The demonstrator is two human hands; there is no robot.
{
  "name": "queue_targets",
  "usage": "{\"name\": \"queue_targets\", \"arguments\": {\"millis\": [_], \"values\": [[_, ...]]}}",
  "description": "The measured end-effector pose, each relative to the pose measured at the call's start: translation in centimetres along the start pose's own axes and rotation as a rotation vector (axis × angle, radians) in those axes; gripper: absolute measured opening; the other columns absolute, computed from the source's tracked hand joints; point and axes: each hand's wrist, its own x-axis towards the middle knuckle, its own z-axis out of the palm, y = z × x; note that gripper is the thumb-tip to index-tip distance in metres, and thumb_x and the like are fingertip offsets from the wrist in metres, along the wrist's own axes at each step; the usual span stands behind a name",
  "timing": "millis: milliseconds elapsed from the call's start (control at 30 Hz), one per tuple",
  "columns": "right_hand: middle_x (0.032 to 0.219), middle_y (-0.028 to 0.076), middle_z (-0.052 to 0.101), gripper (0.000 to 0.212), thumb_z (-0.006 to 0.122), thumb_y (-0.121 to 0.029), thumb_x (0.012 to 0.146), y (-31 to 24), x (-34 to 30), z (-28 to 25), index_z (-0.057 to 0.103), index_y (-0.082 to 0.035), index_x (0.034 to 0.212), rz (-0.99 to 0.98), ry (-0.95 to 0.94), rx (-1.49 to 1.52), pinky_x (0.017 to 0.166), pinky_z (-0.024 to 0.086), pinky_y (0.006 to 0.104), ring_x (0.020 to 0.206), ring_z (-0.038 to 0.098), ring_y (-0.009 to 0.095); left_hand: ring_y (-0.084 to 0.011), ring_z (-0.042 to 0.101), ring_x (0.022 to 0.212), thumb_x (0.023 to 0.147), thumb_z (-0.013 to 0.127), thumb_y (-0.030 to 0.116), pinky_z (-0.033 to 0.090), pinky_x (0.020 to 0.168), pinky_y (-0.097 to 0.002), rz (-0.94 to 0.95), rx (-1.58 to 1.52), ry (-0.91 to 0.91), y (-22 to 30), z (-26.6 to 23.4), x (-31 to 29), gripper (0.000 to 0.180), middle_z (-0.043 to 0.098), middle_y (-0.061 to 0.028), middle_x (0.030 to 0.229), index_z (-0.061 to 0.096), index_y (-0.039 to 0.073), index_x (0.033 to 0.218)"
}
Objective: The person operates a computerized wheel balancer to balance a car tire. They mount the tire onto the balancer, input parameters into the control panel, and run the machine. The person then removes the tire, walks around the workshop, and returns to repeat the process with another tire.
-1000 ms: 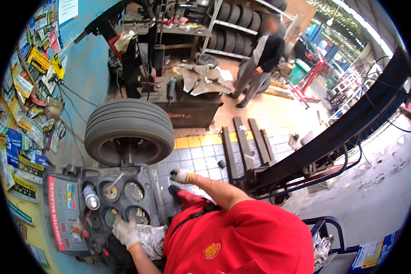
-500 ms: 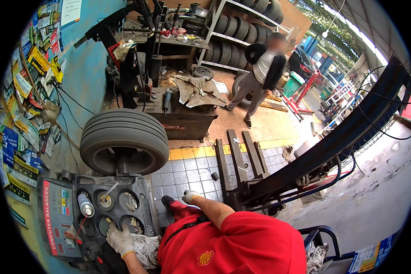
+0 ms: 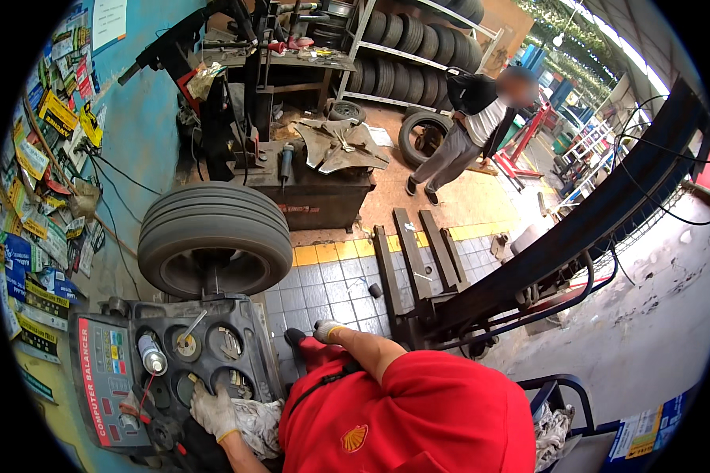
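Observation:
My left hand [image 3: 213, 411], in a pale work glove, rests over the lower wells of the wheel balancer's tray [image 3: 248, 335]. Its fingers look apart, the tips near small metal pieces [image 3: 239, 385], and nothing shows in its grip. A crumpled grey rag [image 3: 260, 426] lies against its wrist. My gloved right hand [image 3: 329, 331] hangs beside my leg over the tiles, fingers curled, with no object visible. Mounted on the balancer's shaft is a wheel with a black tyre [image 3: 213, 236]. A spray can [image 3: 151, 355] and a thin metal rod [image 3: 192, 325] lie in the upper wells.
The balancer's red-and-grey control panel [image 3: 102, 378] borders the wall. Ahead stands a tyre changer with a metal turntable [image 3: 339, 146]. A person [image 3: 481, 118] stands near a loose tyre [image 3: 424, 138] and tyre racks. Dark steel lift arms [image 3: 414, 256] lie on the floor at right.
The person in the background has shifted right and leans more. My view has tilted slightly; my left hand stays over the tray wells, and the wheel remains on the shaft.

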Motion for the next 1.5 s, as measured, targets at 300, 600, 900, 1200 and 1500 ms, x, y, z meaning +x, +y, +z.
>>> {"name": "queue_targets", "arguments": {"millis": [300, 600, 900, 1200, 1500], "values": [[0.141, 0.024, 0.067, 0.050, 0.057, -0.034, 0.098, 0.2, -0.3, 0.6, 0.067, -0.010, 0.140, -0.096, 0.031, -0.063, 0.112, 0.051, 0.0479, 0.132, 0.064, 0.041, -0.0449, 0.067, 0.115, 0.091, 0.071, 0.048, 0.048, 0.104, -0.0535, 0.034, 0.000, 0.008, -1.4, 0.4, 0.5, 0.066, 0.073, -0.0275, 0.123, 0.067, -0.001, 0.135], [0.134, 0.026, 0.070, 0.048, 0.057, -0.035, 0.097, 1.8, 1.0, 0.7, 0.071, -0.005, 0.132, -0.146, 0.041, -0.116, 0.111, 0.051, 0.0481, 0.128, 0.065, 0.044, -0.0458, 0.068, 0.111, 0.092, 0.067, 0.059, 0.049, 0.101, -0.0544, 0.023, -0.007, 0.030, -0.5, 0.1, 0.7, 0.069, 0.073, -0.0275, 0.118, 0.070, 0.000, 0.128], [0.143, 0.022, 0.067, 0.056, 0.063, -0.038, 0.097, 0.1, -0.9, -0.9, 0.066, -0.008, 0.144, -0.094, -0.053, -0.064, 0.116, 0.048, 0.0432, 0.137, 0.061, 0.039, -0.0418, 0.068, 0.112, 0.090, 0.069, 0.047, 0.049, 0.102, -0.0520, 0.025, 0.004, 0.043, -0.9, 0.4, 0.6, 0.059, 0.074, -0.0246, 0.117, 0.071, 0.001, 0.127], [0.141, 0.022, 0.068, 0.054, 0.062, -0.037, 0.097, -1.0, -0.9, -1.2, 0.067, -0.006, 0.141, -0.095, -0.075, -0.091, 0.116, 0.048, 0.0436, 0.135, 0.062, 0.039, -0.0424, 0.068, 0.114, 0.091, 0.069, 0.056, 0.049, 0.103, -0.0525, -0.013, 0.010, 0.044, -1.1, 0.6, 0.6, 0.066, 0.074, -0.0253, 0.119, 0.072, 0.001, 0.128], [0.141, 0.023, 0.068, 0.051, 0.058, -0.034, 0.100, 1.8, 1.2, 0.6, 0.065, -0.002, 0.139, -0.255, -0.027, -0.067, 0.113, 0.049, 0.0442, 0.135, 0.061, 0.042, -0.0380, 0.072, 0.099, 0.089, 0.071, 0.051, 0.051, 0.090, -0.0516, 0.019, 0.017, 0.122, -1.8, 0.5, 0.3, 0.050, 0.076, -0.0195, 0.099, 0.073, 0.006, 0.112]]}}
